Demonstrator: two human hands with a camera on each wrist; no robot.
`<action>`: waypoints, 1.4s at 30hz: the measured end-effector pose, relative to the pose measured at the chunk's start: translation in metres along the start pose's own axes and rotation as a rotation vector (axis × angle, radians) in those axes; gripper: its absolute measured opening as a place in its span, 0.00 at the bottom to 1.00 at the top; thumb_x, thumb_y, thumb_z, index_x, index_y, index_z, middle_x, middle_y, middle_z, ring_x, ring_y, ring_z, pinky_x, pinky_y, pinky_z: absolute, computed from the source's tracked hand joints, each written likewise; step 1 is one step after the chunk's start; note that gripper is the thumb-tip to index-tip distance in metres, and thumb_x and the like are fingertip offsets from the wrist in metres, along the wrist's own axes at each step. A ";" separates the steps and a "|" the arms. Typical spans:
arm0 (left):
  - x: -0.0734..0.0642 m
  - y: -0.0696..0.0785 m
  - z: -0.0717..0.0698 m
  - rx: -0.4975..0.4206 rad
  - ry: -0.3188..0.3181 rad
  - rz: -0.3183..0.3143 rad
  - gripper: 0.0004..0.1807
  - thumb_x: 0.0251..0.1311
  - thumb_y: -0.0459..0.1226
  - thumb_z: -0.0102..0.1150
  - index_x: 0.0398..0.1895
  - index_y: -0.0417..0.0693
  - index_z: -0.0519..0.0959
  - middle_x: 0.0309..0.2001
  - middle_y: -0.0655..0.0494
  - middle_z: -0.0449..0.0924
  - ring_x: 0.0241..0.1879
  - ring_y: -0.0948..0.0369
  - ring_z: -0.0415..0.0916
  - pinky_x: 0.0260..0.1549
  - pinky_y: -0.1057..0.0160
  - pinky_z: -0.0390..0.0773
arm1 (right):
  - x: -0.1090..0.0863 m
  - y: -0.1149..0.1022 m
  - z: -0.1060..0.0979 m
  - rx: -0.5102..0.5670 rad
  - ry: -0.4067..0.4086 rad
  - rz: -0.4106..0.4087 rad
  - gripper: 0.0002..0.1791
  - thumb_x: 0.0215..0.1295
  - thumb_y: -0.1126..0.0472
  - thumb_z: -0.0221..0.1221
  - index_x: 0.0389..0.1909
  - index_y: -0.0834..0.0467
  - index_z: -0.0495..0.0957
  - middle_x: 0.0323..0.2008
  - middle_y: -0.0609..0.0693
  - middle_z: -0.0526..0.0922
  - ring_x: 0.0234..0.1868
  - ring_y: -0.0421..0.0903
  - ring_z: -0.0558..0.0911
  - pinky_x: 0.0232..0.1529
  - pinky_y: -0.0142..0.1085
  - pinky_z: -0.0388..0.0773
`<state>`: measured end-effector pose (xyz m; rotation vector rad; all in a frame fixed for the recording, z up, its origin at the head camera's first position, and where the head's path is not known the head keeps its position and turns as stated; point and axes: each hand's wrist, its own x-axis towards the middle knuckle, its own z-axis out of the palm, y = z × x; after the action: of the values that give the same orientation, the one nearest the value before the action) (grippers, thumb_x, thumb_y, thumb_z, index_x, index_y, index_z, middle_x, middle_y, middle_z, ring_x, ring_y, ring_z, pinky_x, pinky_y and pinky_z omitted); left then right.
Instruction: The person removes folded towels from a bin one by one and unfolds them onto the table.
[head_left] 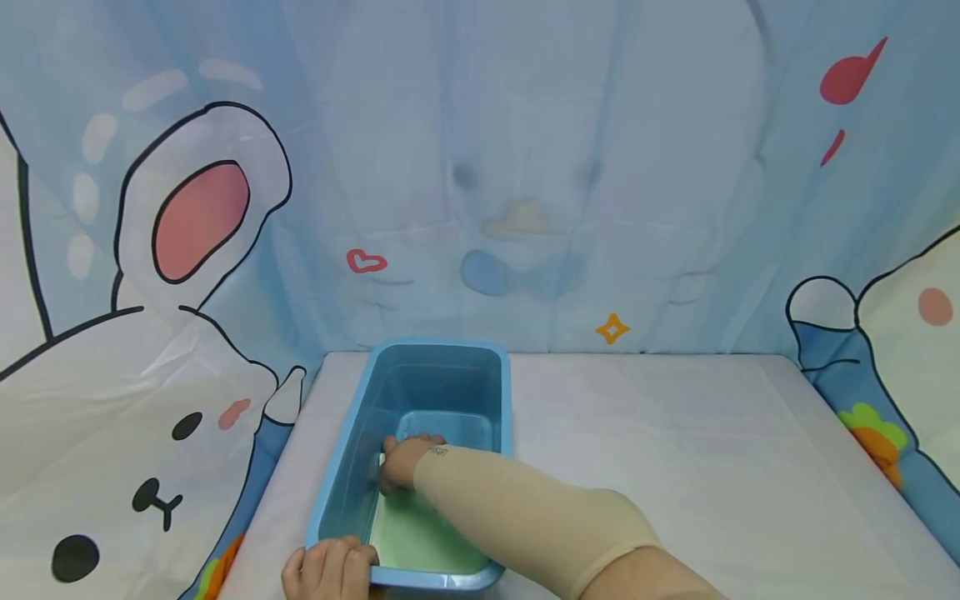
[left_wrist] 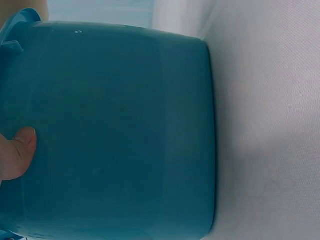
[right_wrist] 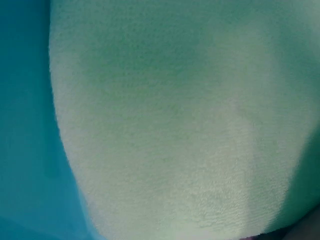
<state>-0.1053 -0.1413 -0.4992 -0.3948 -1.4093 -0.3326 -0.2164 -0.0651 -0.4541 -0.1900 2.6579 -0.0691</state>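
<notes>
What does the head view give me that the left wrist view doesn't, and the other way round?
Only the head view: the inside of the blue bin, with the right hand reaching into it and the green cloth in its near part, plus the rabbit print to the left.

Only the left wrist view: the left thumb against the bin's outer end wall, and that wall's lower edge meeting the white surface.

Both: the bin, part of the left hand and the white surface.
</notes>
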 end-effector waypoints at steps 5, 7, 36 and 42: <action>-0.001 0.003 -0.001 0.005 -0.010 -0.030 0.38 0.77 0.60 0.40 0.07 0.52 0.60 0.10 0.53 0.67 0.14 0.54 0.58 0.28 0.52 0.57 | -0.001 0.000 -0.002 0.020 -0.008 0.007 0.40 0.68 0.44 0.57 0.80 0.41 0.57 0.74 0.53 0.70 0.73 0.54 0.70 0.67 0.49 0.69; -0.002 0.003 -0.003 0.004 -0.036 -0.043 0.38 0.77 0.61 0.39 0.07 0.52 0.61 0.11 0.53 0.68 0.14 0.53 0.59 0.28 0.52 0.57 | 0.000 0.000 -0.002 0.001 -0.002 0.009 0.40 0.68 0.43 0.57 0.80 0.41 0.57 0.74 0.52 0.70 0.72 0.53 0.71 0.67 0.48 0.70; -0.009 0.000 -0.009 0.017 -0.110 -0.013 0.37 0.78 0.57 0.38 0.07 0.51 0.63 0.12 0.52 0.70 0.17 0.52 0.63 0.30 0.51 0.57 | 0.014 -0.005 -0.010 -0.118 0.171 0.042 0.33 0.70 0.45 0.61 0.71 0.40 0.59 0.56 0.54 0.70 0.56 0.56 0.71 0.56 0.56 0.71; -0.007 0.001 -0.011 0.019 -0.143 -0.011 0.34 0.78 0.52 0.42 0.08 0.50 0.63 0.12 0.52 0.70 0.16 0.52 0.63 0.30 0.51 0.57 | 0.012 -0.004 -0.012 -0.113 0.189 0.036 0.30 0.70 0.46 0.61 0.69 0.40 0.61 0.54 0.54 0.70 0.54 0.55 0.70 0.55 0.55 0.70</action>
<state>-0.0959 -0.1460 -0.5076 -0.4019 -1.5534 -0.3045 -0.2321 -0.0711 -0.4485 -0.1796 2.8548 0.0789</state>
